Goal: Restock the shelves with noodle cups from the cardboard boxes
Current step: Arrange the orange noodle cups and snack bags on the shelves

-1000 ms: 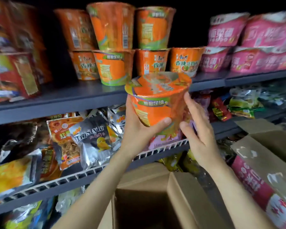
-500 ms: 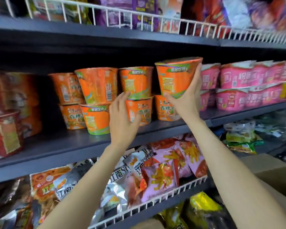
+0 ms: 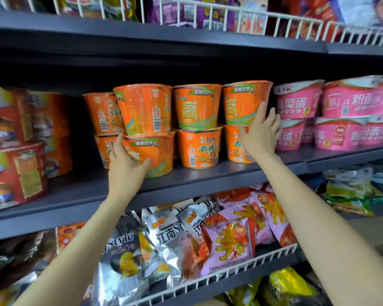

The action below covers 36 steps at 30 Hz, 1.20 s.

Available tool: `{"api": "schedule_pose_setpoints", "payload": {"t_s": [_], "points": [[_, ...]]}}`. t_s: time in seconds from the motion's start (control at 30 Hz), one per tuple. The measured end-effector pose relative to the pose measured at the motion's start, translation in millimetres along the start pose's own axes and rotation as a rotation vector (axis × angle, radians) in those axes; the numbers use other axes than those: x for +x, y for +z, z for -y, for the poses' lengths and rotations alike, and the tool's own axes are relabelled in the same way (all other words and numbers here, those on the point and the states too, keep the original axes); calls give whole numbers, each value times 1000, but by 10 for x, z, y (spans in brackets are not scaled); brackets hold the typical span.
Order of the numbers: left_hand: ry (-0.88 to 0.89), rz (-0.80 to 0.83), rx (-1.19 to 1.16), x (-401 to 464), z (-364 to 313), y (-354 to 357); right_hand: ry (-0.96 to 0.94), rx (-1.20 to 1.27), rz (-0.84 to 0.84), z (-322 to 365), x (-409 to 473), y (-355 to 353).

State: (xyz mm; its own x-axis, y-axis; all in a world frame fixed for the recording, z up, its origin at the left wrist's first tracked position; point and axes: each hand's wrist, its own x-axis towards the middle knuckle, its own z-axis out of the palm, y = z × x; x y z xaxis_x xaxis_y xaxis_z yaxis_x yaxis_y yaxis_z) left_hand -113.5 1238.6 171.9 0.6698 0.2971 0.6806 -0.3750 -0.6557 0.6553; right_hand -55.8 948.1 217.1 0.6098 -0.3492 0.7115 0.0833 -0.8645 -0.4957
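Orange noodle cups stand two high in a row on the grey middle shelf (image 3: pixel 208 176). The top right orange cup (image 3: pixel 241 102) sits on a lower cup, level with its neighbours. My right hand (image 3: pixel 261 133) lies flat against that cup's right side with the fingers spread, gripping nothing. My left hand (image 3: pixel 126 166) rests on the front lower orange cup (image 3: pixel 155 155) at the left of the row, with the thumb on its front and the fingers apart.
Pink noodle cups (image 3: pixel 341 113) fill the shelf to the right and red-orange tubs (image 3: pixel 16 173) stand at the left. Snack bags (image 3: pixel 175 239) lie behind a white wire rail on the shelf below. A strip of cardboard box (image 3: pixel 378 237) shows at the right edge.
The orange cup went up from in front of my chest onto the top right of the stack. My right hand has opened against its side and my left hand moved down to a lower cup.
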Motion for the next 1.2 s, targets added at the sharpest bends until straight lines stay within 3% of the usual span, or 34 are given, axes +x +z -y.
{"api": "schedule_pose_setpoints", "payload": {"t_s": [0.13, 0.23, 0.37, 0.63, 0.83, 0.93, 1.07, 1.2], "points": [[15, 0, -12, -16, -22, -11, -338, 57, -111, 189, -382, -105], [44, 14, -16, -30, -35, -5, -607, 127, -44, 449, -639, -98], [78, 54, -18, -37, -65, 0, -729, 151, 13, 759, -742, -21], [92, 236, -79, -30, 2, -241, -811, -6, 65, 1161, -907, 254], [-48, 286, -172, 141, 77, -306, -638, 51, 13, 1083, -1007, 447], [-68, 344, -142, 166, 21, -216, -558, -153, -21, 838, -943, 481], [-29, 225, -99, 172, 62, -120, -590, -303, -1, 627, -807, 404], [11, 202, -47, 165, -4, -60, -624, -288, -54, 456, -642, 231]]}}
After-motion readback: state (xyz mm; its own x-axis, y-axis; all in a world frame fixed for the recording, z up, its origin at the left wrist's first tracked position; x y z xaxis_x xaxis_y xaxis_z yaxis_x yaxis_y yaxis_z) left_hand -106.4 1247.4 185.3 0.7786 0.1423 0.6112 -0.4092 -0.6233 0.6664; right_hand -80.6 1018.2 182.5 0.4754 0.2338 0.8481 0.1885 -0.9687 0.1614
